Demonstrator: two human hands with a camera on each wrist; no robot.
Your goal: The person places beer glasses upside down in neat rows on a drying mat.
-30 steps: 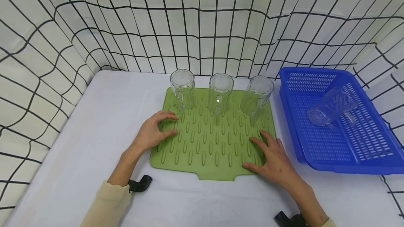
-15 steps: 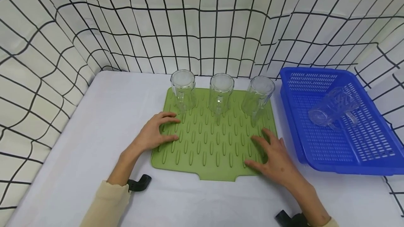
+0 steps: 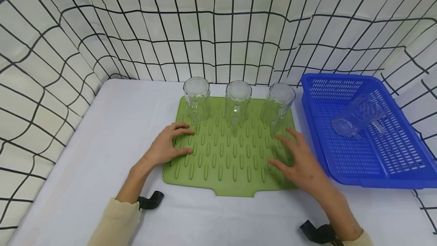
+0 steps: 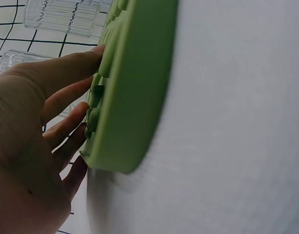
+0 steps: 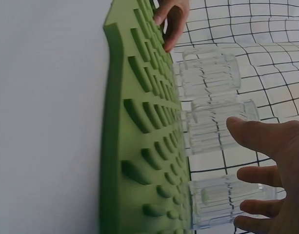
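A green mat (image 3: 232, 162) with rows of raised ridges lies on the white cloth. My left hand (image 3: 164, 145) rests at its left side, fingers loosely bent and touching the ridged top; in the left wrist view the fingertips (image 4: 98, 53) meet the mat's edge. Raised above the right part of the mat, my right hand (image 3: 304, 164) has spread fingers and holds nothing. Along the back of the mat stand three clear glass mugs in a row: a left mug (image 3: 197, 100), a middle mug (image 3: 238, 101) and a right mug (image 3: 278, 103), handles towards me.
A blue perforated basket (image 3: 317, 147) stands right of the mat, close to my right hand. Inside it another glass mug (image 3: 358, 117) lies on its side. A wall of white cloth with black grid lines (image 3: 223, 26) rises behind the table and at both sides.
My right hand has lifted from the mat's right side and moved slightly away from me and to the right. The left hand, mat and mugs stay in place.
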